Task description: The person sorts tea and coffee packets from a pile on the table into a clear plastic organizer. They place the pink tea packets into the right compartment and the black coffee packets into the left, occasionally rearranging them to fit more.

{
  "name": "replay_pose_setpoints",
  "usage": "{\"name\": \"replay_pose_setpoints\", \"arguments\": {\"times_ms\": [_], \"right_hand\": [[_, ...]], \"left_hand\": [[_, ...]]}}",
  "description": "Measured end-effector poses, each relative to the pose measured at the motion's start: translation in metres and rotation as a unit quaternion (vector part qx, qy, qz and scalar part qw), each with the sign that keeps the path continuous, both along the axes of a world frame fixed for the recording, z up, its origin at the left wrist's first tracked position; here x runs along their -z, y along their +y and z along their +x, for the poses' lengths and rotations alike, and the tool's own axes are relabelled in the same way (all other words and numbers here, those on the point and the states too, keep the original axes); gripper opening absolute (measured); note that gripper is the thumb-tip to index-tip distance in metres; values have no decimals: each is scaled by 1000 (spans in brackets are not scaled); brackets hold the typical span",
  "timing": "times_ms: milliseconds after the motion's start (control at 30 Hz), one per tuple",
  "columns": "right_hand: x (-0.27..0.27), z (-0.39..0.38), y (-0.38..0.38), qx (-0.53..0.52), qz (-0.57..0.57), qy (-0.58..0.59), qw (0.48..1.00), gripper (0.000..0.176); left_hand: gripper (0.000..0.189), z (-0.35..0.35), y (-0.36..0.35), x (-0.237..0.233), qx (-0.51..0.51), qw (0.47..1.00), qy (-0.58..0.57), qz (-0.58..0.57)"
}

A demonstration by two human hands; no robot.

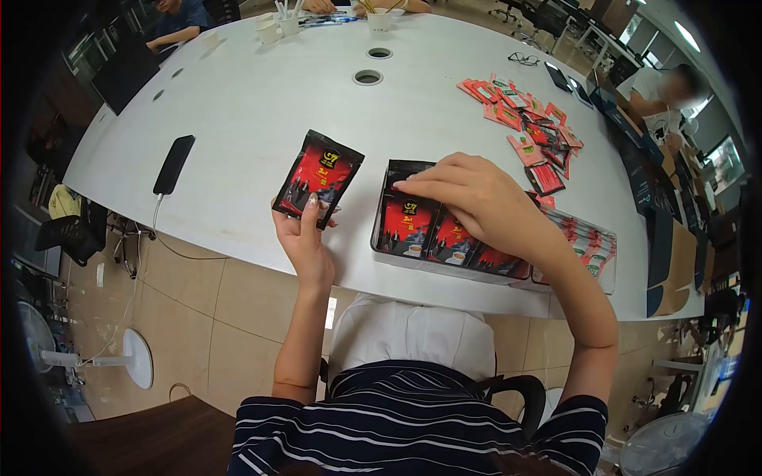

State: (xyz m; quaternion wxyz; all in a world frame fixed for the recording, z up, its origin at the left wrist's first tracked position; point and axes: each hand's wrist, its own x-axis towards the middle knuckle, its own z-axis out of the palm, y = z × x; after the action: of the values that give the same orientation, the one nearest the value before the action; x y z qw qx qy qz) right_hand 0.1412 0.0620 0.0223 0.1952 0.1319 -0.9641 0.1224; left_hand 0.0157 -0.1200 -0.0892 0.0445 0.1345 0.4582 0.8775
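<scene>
The person's left hand (303, 244) has a closed grip on a black-and-red sachet (324, 170) marked G7, thumb across its lower front, holding it tilted above the counter (246, 119). The right hand (480, 194) curls over an open box (452, 267), fingertips at its far left part; whether that grip has hold of anything is hidden, so I cannot tell. Inside the box, more G7 sachets (409, 226) stand in a row along the near side. Beyond the right forearm, a tray (607, 274) holds slim red, white and green packets (583, 238). Farther back on the right lies a loose pile of pink and red packets (520, 111), with eyeglasses (523, 59) past it. Well left of the sachet, a dark phone (174, 164) lies plugged into a white cable (156, 210)
</scene>
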Motion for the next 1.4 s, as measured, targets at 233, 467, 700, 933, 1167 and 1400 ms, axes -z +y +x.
{"name": "replay_pose_setpoints", "arguments": {"times_ms": [233,467,700,933,1167,1400], "right_hand": [[6,3,-13,142,94,-6,985,34],[19,-3,-22,102,18,31,994,30],[12,-4,-24,122,-42,-30,991,33],[25,-7,-26,151,60,-18,986,77],[26,-13,-32,177,136,-102,969,116],[32,-21,-33,216,188,-80,955,107]], "left_hand": [[26,1,1,0,0,1000,7,-15],[25,1,1,-1,1,1000,8,-23],[31,2,0,-2,2,1000,16,-16],[45,4,5,-3,-20,997,58,-38],[31,3,-1,1,11,998,33,-47],[25,7,0,-4,-19,996,58,-66]]}}
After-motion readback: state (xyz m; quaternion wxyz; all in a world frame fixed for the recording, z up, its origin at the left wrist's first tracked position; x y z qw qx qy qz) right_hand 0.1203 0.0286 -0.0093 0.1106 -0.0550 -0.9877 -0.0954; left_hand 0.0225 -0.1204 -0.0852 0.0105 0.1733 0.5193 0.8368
